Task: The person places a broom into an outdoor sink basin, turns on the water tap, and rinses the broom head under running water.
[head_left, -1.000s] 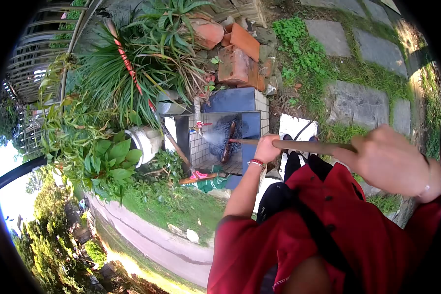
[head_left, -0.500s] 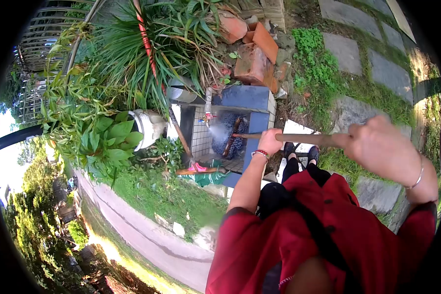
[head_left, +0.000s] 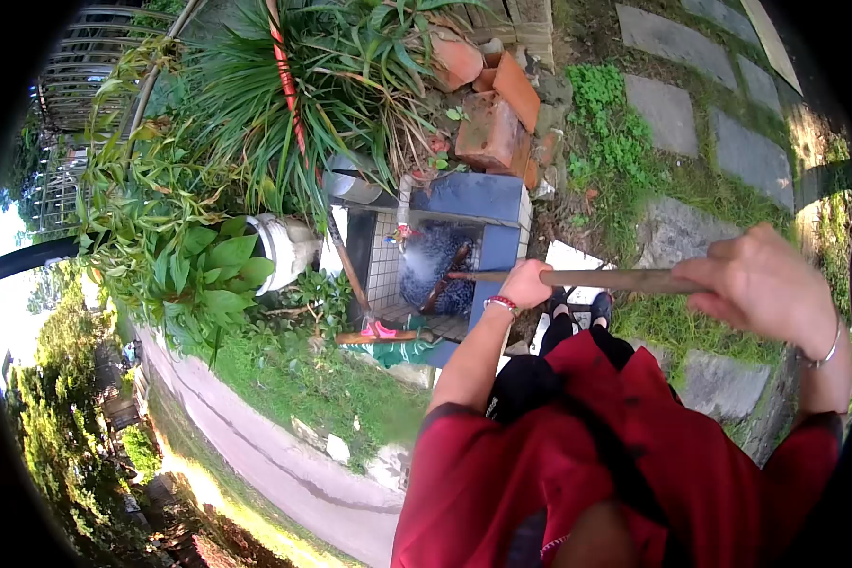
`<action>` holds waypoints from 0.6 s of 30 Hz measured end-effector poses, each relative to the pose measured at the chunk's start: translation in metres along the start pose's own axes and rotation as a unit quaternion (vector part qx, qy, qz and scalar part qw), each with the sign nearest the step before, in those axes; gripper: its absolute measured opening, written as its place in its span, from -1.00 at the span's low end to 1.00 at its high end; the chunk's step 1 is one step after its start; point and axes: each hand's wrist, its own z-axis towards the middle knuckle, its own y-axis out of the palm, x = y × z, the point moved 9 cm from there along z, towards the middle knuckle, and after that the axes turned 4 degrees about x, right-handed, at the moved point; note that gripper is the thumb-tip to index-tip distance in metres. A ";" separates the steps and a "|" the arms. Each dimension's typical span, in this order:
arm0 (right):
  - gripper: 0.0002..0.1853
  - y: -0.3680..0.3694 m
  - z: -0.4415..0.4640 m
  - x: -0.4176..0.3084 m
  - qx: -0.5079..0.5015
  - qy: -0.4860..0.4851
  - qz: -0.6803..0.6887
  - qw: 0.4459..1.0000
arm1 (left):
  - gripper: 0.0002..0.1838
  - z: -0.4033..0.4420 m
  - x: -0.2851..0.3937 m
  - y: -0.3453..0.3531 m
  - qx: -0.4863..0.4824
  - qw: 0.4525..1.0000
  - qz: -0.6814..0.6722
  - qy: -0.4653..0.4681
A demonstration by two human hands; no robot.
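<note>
The mop (head_left: 582, 279) is laid across frame centre, its soft head (head_left: 424, 292) in the basin (head_left: 505, 239). Its stiff pole (head_left: 634, 280) is wrapped by the fingers of the left hand (head_left: 525, 284) and right hand (head_left: 759, 289). Wet, probably heavy head: a spaced grip is advised.

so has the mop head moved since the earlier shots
Yes, a little: judged against the fixed tap, the mop head now sits lower in the picture.
</note>
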 end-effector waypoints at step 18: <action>-0.62 0.044 -0.124 0.146 -0.052 0.161 0.245 0.955 | -0.77 -0.002 0.104 0.048 -0.063 0.998 -0.008 0.009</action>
